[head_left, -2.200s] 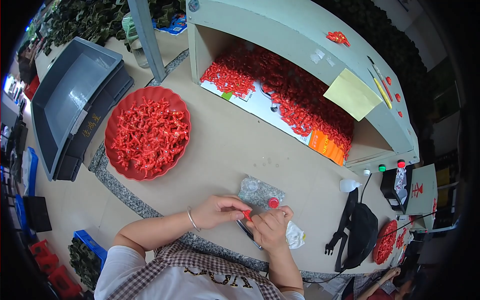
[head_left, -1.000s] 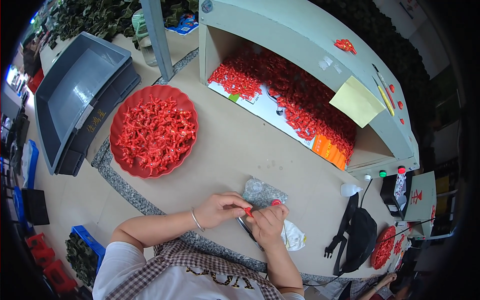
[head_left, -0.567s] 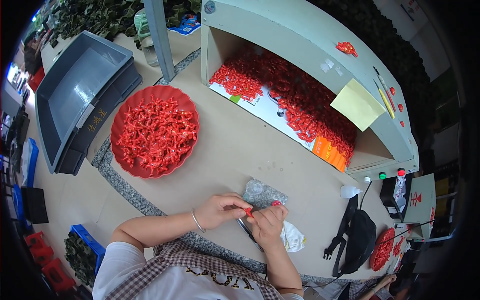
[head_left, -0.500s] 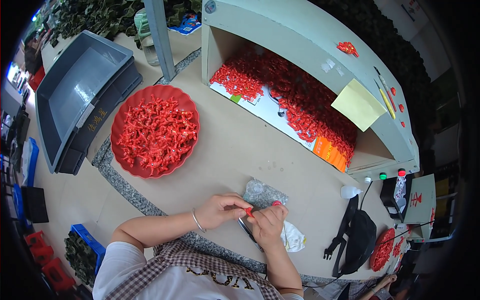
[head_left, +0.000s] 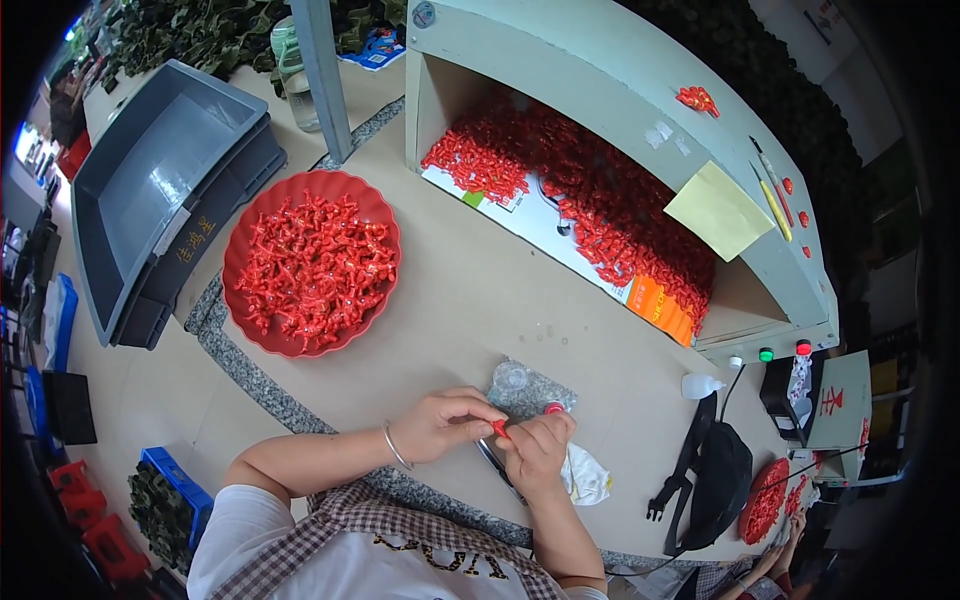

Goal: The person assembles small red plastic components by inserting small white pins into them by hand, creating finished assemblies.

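Between my two hands is a small red plastic figure part [head_left: 499, 428]. My left hand [head_left: 446, 424] pinches it with thumb and fingertips from one side. On the other side my right hand [head_left: 538, 447] has its fingers curled closed against the same part. A round red cap [head_left: 555, 408] shows just behind the right knuckles; whether the hand touches it I cannot tell. Beyond the hands lies a speckled grey stone slab [head_left: 535, 385] with a small clear dish [head_left: 512, 376]. Under the wrists are dark tweezers [head_left: 497, 470], partly covered, and a crumpled white cloth [head_left: 586, 474].
A red scalloped bowl [head_left: 388, 290] of red figures sits left, beside stacked grey bins [head_left: 180, 200]. Across the table stands a pale green box [head_left: 560, 60] heaped inside with red pieces. At right are a white squeeze bottle [head_left: 701, 385], a black waist bag [head_left: 722, 460] and a co-worker's hands [head_left: 785, 555].
My hands stay nearly in place, with a slight shift of the fingers around the red part. At the lower right, the co-worker's hands have moved up.
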`<state>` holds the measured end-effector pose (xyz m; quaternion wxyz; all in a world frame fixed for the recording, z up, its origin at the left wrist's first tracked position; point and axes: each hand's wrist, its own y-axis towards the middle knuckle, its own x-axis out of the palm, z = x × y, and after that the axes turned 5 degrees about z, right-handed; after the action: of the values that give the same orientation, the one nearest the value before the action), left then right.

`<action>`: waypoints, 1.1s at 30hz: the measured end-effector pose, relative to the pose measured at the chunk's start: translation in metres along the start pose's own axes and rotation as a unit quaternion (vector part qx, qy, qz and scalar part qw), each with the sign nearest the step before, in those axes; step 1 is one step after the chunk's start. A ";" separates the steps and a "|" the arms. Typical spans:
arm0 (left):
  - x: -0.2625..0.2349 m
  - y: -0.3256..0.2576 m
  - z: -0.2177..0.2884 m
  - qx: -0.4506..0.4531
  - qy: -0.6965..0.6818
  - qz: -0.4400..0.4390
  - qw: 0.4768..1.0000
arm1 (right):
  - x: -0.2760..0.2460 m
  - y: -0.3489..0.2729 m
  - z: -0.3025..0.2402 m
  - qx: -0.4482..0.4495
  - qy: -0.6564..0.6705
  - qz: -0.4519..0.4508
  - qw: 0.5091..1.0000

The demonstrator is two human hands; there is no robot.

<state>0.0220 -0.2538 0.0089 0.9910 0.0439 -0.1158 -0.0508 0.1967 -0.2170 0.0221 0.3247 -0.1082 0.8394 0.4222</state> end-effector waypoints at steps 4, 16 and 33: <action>-0.001 -0.001 0.003 0.018 0.030 -0.006 0.999 | 0.000 -0.001 -0.001 -0.012 -0.004 0.006 1.000; 0.000 0.000 0.004 0.014 0.038 0.001 0.999 | 0.003 -0.002 0.001 -0.012 -0.002 0.016 1.000; 0.009 0.005 0.023 0.130 0.285 0.006 0.950 | -0.022 0.016 -0.014 0.000 -0.021 -0.043 0.999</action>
<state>0.0260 -0.2517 0.0337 0.9686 0.1847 0.1658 -0.0145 0.1998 -0.2200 0.0524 0.3596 -0.1354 0.8270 0.4104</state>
